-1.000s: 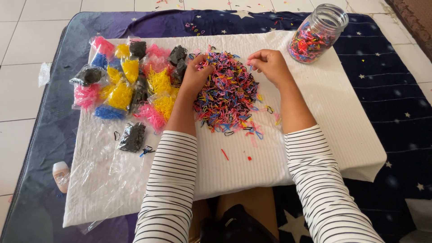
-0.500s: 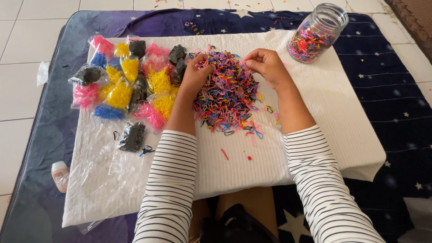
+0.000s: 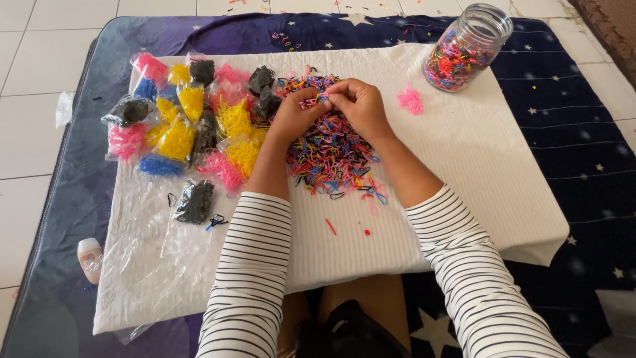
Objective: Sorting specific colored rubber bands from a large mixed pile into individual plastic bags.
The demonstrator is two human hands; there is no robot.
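The left hand (image 3: 296,114) and the right hand (image 3: 358,106) are brought together over the far part of a heap of small elastic bands (image 3: 331,142). The fingertips of both hands are curled and pinched together at one spot, where a few bands appear to be gripped; which bands exactly cannot be told. Both forearms are covered by striped sleeves (image 3: 248,265) and are laid across the near edge of the white padded board (image 3: 464,172) that carries everything.

The heap, a mix of pink, black, yellow, blue and orange bands, is spread in the middle of the board, directly beneath the hands, and thins out toward the near edge, where a few loose bands (image 3: 330,227) are scattered apart from it. A small pink clump of bands (image 3: 411,100) is seen just to the right of the right hand, well clear of the heap. Beyond it, at the far right corner of the board, a clear glass jar (image 3: 466,48) is stood upright with no lid on, partly filled with mixed bands.

To the left of the heap, toward the far left corner, small clear bags of sorted bands (image 3: 192,126) are clustered: pink, yellow, black and blue. One bag of black bands (image 3: 195,201) is laid apart, nearer the left edge, on a clear plastic sheet (image 3: 142,265). The board is set on a dark blue star-patterned mat (image 3: 570,152), with a small white bottle (image 3: 89,255) at its left side.
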